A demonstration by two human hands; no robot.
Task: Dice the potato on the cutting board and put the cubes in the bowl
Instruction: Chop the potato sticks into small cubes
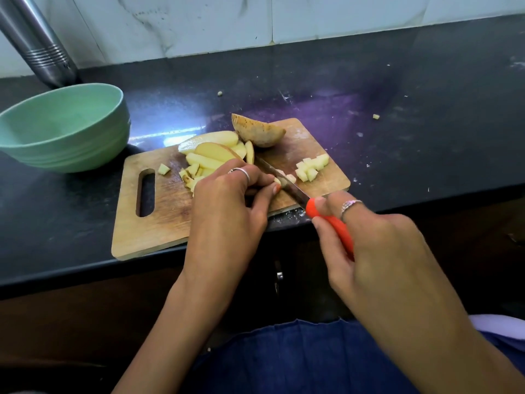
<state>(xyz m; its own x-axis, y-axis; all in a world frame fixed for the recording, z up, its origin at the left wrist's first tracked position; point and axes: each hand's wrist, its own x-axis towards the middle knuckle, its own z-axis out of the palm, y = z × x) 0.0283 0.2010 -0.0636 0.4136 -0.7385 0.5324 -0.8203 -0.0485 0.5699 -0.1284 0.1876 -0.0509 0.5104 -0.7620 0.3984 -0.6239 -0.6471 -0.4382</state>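
Wooden cutting board (159,223) lies at the front edge of a dark counter (397,109), its slot handle toward the left. Left hand (227,206), a ring on one finger, sits on the board with fingers curled down, pinching a small strip of potato (279,182) against the wood right beside the blade. Right hand (366,237), also ringed, grips the orange handle of a knife (287,184); handle lies off the board's near right corner, blade runs diagonally up and left across the board, edge down at the pinched strip. Behind the left hand: a heap of pale potato slices (216,146) and sticks, some leaning on each other, with a few small cut bits at the heap's left side and one loose cube (164,169) apart near the slot. At the far edge of the board, an uncut potato half (258,132) rests skin side up, touching the slices. On the right side of the board, past the blade, a small cluster of cubes (311,167). Green bowl (65,126) stands on the counter just beyond the board's far left corner; no potato visible inside it. Metal bottle (37,44) leans into view behind the bowl. Stray potato crumbs on the counter to the right. White tiled wall (312,18) at the back.
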